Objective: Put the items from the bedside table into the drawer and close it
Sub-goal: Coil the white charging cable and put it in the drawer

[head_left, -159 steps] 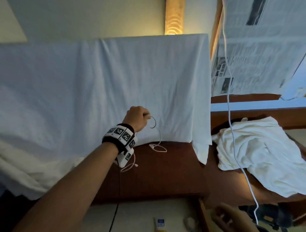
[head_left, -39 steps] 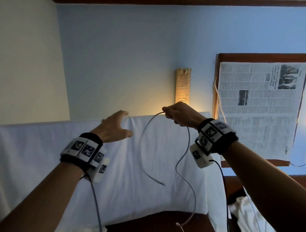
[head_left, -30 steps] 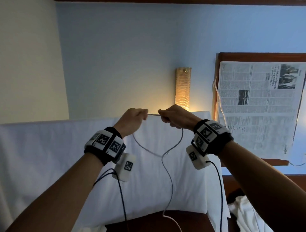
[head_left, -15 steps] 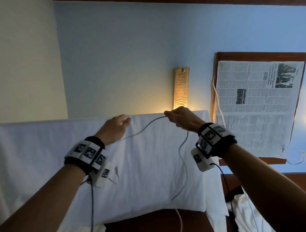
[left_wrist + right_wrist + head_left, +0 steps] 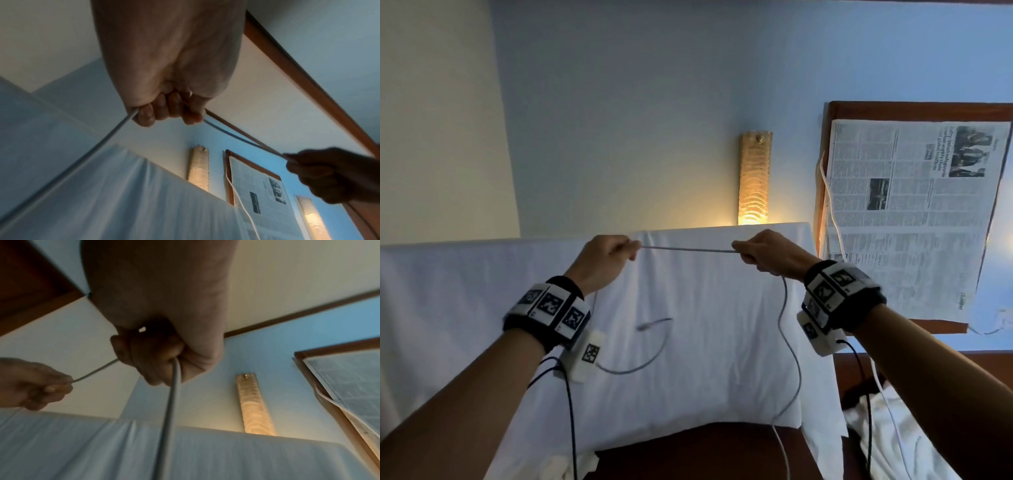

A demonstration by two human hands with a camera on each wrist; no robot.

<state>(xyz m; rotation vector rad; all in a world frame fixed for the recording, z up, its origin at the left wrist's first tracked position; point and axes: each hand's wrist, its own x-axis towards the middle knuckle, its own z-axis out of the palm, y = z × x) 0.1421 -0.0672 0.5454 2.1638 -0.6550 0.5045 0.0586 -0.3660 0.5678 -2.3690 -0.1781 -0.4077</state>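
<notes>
Between both hands (image 5: 606, 260) (image 5: 767, 253), cable (image 5: 688, 249) stretches (taut).

Below your arms sits a dark brown wooden bedside table (image 5: 688, 452), only its top surface in view at the bottom edge. A white pillow (image 5: 688, 359) stands upright on its back edge. The lower run of a thin white cable (image 5: 779, 442) trails down onto the tabletop. To the right, a crumpled white cloth (image 5: 876, 442) lies on adjoining brown wood.
</notes>
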